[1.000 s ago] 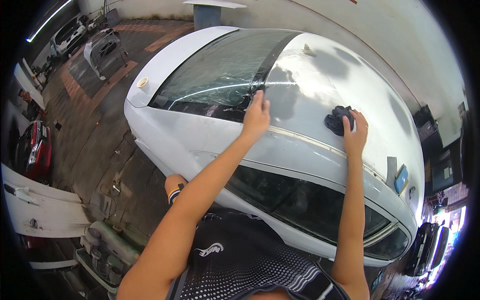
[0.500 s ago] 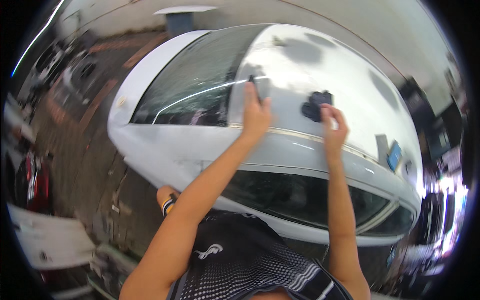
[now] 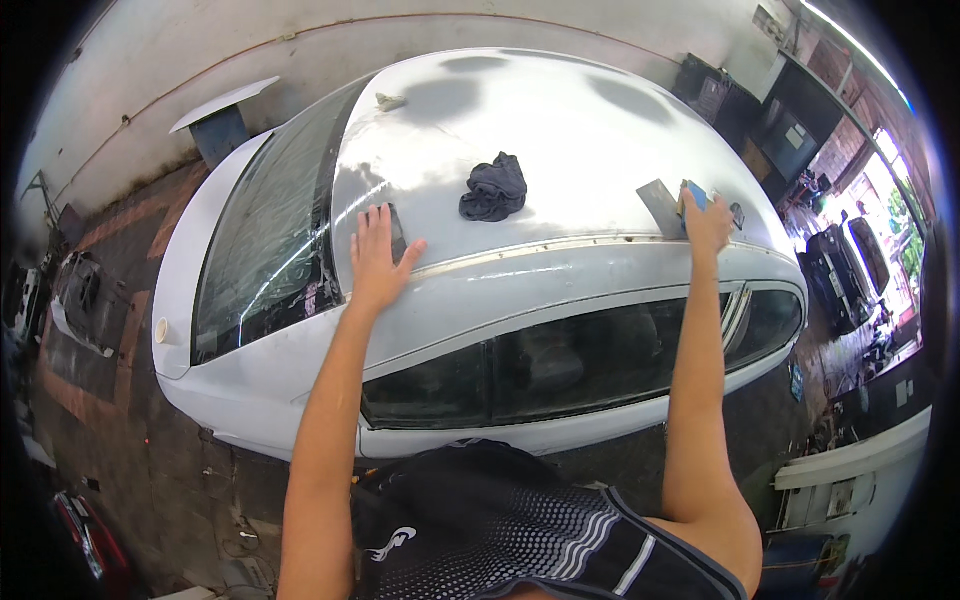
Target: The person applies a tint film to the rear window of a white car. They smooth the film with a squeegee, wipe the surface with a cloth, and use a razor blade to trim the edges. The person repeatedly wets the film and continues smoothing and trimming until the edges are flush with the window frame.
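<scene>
- Nearest, the car's dark side windows [image 3: 590, 355] are reached across by both arms; the 2 hands are held well apart at the roof [image 3: 570, 222].
- The left hand [image 3: 378, 262] is laid on the roof near the windshield [image 3: 270, 230], fingers spread, with 1 dark flat piece [image 3: 398, 237] partly covered by it.
- The blue block [image 3: 696, 193] is touched by the right hand [image 3: 709, 230], its thumb and fingers set about it; how firmly it is clamped cannot be told. Its long axis is too covered to be read.
- Just left of the block, 1 grey sheet [image 3: 657, 203] is slanted from upper left to lower right, so the block is fronted by it on the left hand's side.
- Between the 2 hands and farther in, 1 bunched black cloth [image 3: 493, 188] is seen, touched by neither.
- Farther still, 1 pale scrap [image 3: 390, 102] is seen on the roof; beyond the car, the wall [image 3: 330, 45] is seen.
</scene>
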`<state>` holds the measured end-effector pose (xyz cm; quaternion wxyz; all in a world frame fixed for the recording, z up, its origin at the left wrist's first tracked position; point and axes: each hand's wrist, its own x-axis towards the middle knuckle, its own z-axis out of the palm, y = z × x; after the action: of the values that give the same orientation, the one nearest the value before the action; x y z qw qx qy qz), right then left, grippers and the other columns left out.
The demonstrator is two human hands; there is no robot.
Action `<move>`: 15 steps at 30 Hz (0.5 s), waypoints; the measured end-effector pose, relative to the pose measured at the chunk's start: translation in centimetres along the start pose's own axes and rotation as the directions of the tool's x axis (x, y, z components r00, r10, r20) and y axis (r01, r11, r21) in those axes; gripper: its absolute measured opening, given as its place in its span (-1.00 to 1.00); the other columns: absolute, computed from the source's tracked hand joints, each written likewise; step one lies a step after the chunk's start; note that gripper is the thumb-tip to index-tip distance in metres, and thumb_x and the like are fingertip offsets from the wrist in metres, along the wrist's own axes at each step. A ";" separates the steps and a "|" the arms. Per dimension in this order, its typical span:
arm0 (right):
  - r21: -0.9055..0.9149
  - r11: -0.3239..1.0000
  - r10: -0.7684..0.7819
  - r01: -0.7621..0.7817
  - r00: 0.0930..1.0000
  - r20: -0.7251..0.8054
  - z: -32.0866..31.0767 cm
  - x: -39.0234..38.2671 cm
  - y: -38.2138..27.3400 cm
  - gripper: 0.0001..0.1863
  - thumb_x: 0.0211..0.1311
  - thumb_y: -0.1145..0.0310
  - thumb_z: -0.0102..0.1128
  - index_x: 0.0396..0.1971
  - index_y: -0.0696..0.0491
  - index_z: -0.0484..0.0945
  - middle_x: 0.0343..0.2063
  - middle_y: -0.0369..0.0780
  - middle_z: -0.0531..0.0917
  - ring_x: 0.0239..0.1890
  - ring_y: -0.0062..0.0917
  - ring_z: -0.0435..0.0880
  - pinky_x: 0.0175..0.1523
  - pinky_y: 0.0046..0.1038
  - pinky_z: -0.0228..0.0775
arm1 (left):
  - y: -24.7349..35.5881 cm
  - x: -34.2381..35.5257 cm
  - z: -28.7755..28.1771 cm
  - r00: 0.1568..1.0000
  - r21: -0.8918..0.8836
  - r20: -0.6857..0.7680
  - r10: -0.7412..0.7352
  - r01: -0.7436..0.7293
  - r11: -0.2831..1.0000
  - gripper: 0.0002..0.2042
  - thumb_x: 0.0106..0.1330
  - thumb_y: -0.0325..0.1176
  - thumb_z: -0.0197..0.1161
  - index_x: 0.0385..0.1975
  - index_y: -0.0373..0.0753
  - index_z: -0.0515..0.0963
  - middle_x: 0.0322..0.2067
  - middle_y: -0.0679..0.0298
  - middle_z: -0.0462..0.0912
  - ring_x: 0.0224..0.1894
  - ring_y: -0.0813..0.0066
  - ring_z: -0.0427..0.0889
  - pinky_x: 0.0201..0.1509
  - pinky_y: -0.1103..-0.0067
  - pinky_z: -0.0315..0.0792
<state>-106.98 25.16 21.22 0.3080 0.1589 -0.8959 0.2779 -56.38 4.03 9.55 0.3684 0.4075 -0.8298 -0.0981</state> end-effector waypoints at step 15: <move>0.237 0.938 0.102 -0.251 0.857 0.505 3.6 10.9 7.1 -0.18 -0.05 -0.30 0.46 -0.09 0.23 0.77 -0.22 -0.10 0.77 -0.21 -0.38 0.72 -0.16 -0.37 0.54 | 1.2 -8.4 -5.7 0.847 -0.612 -0.389 -0.362 0.056 0.789 -0.56 0.53 -0.29 0.21 0.32 -0.34 0.46 0.35 -0.02 0.50 0.40 0.12 0.46 0.45 0.35 0.32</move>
<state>-120.14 27.39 22.95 0.0195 0.1839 -0.9034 0.3868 -49.78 11.90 9.69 0.6570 0.3795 -0.5875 -0.2814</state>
